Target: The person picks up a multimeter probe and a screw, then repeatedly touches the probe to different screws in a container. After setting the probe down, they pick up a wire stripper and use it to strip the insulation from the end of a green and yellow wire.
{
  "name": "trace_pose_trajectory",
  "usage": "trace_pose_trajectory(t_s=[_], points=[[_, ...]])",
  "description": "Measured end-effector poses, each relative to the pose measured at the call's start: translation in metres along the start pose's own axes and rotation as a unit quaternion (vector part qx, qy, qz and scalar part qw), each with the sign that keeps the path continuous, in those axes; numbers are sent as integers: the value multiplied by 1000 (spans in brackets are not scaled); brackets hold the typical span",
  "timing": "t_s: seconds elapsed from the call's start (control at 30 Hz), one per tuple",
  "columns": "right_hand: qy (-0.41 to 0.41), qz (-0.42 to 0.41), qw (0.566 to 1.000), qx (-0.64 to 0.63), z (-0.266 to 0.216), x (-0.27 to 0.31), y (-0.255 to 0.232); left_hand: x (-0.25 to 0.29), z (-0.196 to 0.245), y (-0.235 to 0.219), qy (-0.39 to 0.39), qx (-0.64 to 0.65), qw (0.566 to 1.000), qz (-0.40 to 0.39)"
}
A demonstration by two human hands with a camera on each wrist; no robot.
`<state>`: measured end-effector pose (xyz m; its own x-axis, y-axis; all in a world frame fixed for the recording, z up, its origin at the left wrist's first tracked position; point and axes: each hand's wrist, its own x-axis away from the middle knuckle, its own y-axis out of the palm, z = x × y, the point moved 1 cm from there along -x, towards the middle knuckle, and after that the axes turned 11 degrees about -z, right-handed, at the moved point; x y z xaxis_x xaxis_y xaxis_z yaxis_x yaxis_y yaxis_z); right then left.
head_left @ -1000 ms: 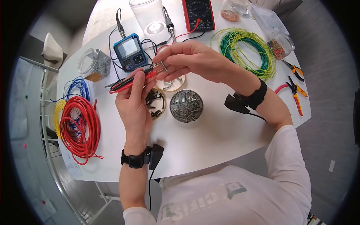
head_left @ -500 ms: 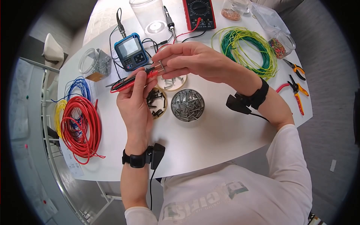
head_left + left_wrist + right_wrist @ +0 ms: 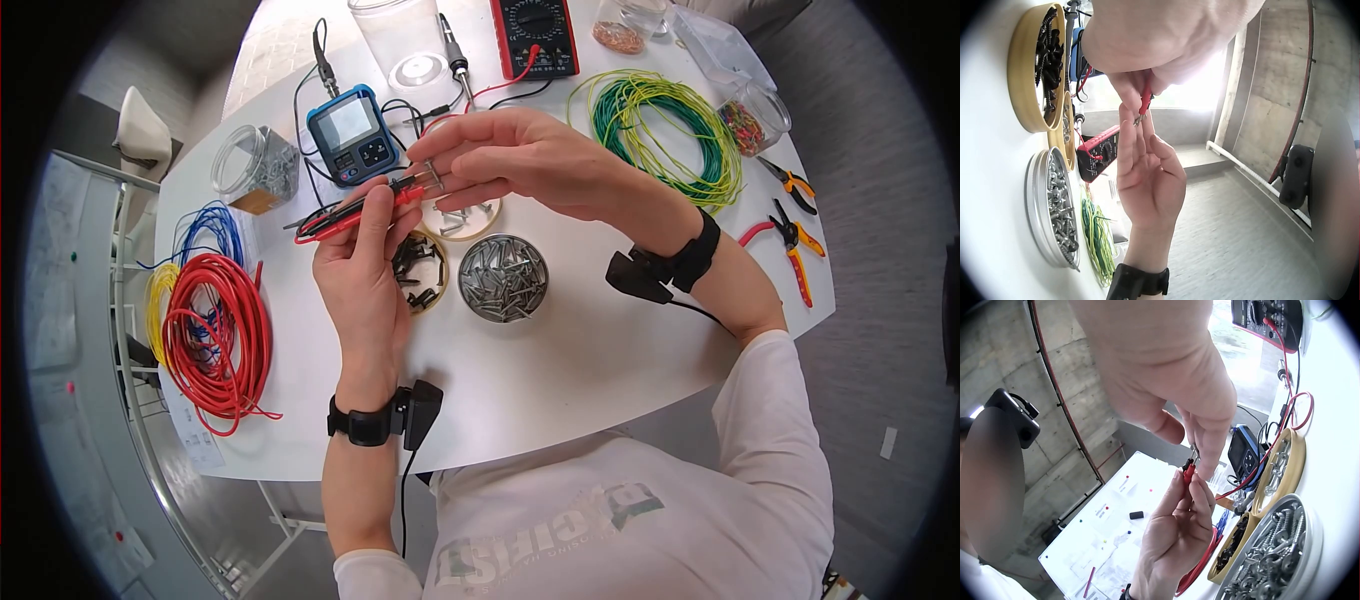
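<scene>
My left hand (image 3: 362, 275) grips two test probes, a red probe (image 3: 322, 232) and a black probe (image 3: 345, 212), side by side with their metal tips pointing right. Those tips meet a silver screw (image 3: 433, 176), which lies across the fingers of my right hand (image 3: 530, 165). In the left wrist view the right palm faces the camera, fingers long and straight, thumb apart from the screw. Below the hands stands a round tin (image 3: 503, 279) full of silver screws. Beside it are a dish of black screws (image 3: 420, 290) and a dish of silver screws (image 3: 462, 222).
Behind the hands are a blue handheld meter (image 3: 350, 130), a red multimeter (image 3: 537, 40) and a soldering iron (image 3: 455, 60). Red wire (image 3: 215, 340) is coiled at left, green and yellow wire (image 3: 665, 140) at right, near pliers (image 3: 795, 245). A jar (image 3: 255, 170) holds metal pieces.
Both hands stay almost in the same place, with the probe tips at the screw. The whole head view has shifted slightly.
</scene>
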<state>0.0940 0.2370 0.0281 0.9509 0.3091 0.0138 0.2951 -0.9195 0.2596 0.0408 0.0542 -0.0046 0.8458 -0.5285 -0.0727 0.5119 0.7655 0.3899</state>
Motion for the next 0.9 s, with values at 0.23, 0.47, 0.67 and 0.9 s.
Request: trace_pose_trajectory(t_s=[0.23, 0.47, 0.67, 0.9], points=[[8, -2, 1000, 7, 0, 0, -2, 1, 2, 2, 2, 13, 1000, 10], [7, -5, 1000, 8, 0, 1, -1, 1, 1, 1, 3, 2, 1000, -6], [7, 27, 999, 41, -2, 1, -5, 1, 4, 3, 15, 23, 1000, 14], [10, 48, 902, 429, -2, 6, -6, 0, 4, 0, 30, 17, 999, 39]])
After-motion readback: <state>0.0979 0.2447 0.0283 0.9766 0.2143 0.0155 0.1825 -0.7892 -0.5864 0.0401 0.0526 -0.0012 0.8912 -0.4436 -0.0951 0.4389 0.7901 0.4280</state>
